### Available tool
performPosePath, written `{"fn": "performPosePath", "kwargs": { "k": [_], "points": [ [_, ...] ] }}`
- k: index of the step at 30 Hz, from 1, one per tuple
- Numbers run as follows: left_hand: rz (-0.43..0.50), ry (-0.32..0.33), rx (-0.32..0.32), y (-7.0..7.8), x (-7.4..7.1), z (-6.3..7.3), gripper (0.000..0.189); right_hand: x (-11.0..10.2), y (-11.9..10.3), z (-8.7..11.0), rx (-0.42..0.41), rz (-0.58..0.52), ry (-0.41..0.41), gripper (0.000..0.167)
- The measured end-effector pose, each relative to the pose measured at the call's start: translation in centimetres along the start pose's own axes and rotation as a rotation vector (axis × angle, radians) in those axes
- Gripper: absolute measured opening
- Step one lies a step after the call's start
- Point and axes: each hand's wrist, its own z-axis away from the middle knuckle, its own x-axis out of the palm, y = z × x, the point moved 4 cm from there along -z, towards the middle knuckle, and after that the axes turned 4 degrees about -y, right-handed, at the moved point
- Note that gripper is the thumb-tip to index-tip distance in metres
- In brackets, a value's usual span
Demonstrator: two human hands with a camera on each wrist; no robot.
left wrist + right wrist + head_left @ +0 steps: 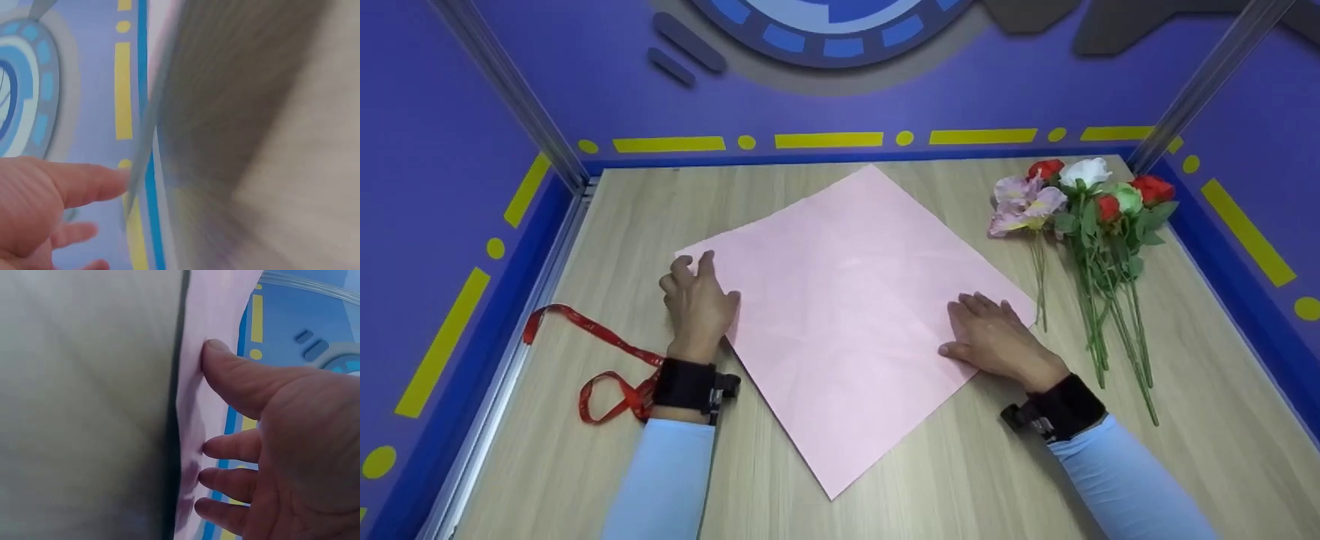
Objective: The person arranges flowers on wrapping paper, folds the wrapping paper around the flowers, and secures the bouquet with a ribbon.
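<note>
A square sheet of pink paper (840,300) lies cornerwise on the wooden table, faintly creased across its middle. My left hand (697,304) is at the sheet's left corner, fingers spread and thumb at the lower left edge. In the left wrist view, that thumb (93,183) meets the sheet, seen nearly edge-on, with a dark shadow under it. Over by the right corner, my right hand (997,337) rests on the paper with its fingers extended. The right wrist view has its thumb and fingertips (216,349) touching the pink surface, just in from the edge.
A curled red ribbon (604,330) lies left, partly behind the left wrist. On the right are artificial flowers: a pink bunch (1027,202) beside red, white and green blooms (1125,199) on long green stems. Purple-blue panels (960,90) wall the table's back and sides.
</note>
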Motion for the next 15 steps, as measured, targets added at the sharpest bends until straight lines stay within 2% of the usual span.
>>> {"fn": "performPosePath", "kwargs": {
  "k": [2,5,8,11,15],
  "points": [
    [-0.062,-0.076,0.059,0.7,0.5,0.2,0.075,-0.1,0.4,0.0,0.005,-0.014,-0.008,0.076],
    [-0.117,-0.252,0.118,1.2,1.5,0.4,0.078,-0.3,1.1,-0.3,0.008,-0.042,-0.031,0.078],
    [-0.154,-0.391,0.125,1.3,2.4,0.5,0.083,-0.4,1.7,-0.7,0.003,-0.068,-0.054,0.080],
    [-0.183,-0.446,0.124,1.3,3.0,0.5,0.084,-0.7,2.3,-1.2,-0.002,-0.088,-0.062,0.082],
    [-0.199,-0.467,0.131,1.6,3.4,0.5,0.083,-1.0,3.0,-1.5,0.003,-0.111,-0.058,0.083]
  ]
}}
